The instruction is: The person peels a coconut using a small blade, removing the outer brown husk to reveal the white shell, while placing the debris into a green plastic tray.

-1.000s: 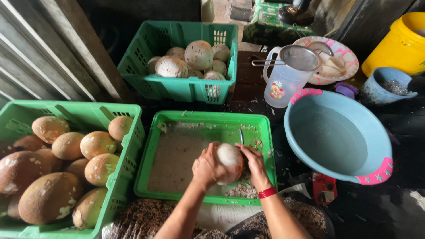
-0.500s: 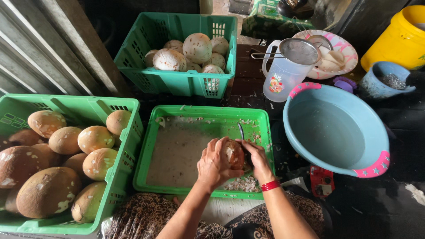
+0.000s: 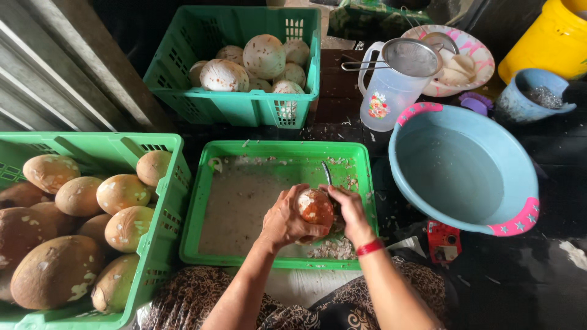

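Dark floor, green crates around you. Your left hand [image 3: 282, 221] grips a brown coconut [image 3: 315, 206] over the shallow green tray [image 3: 244, 263]; your right hand [image 3: 350, 208] clenches a blade [image 3: 327, 175] against it.

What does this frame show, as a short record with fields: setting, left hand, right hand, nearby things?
setting: person seated over a shallow green tray holding cloudy liquid and shavings
left hand: left hand grips a brown coconut over the tray
right hand: right hand on the coconut's other side, holding a thin dark tool; red wristband
left crate: crate of brown coconuts
far crate: crate of pale peeled ones
right side: blue basin, jug with strainer
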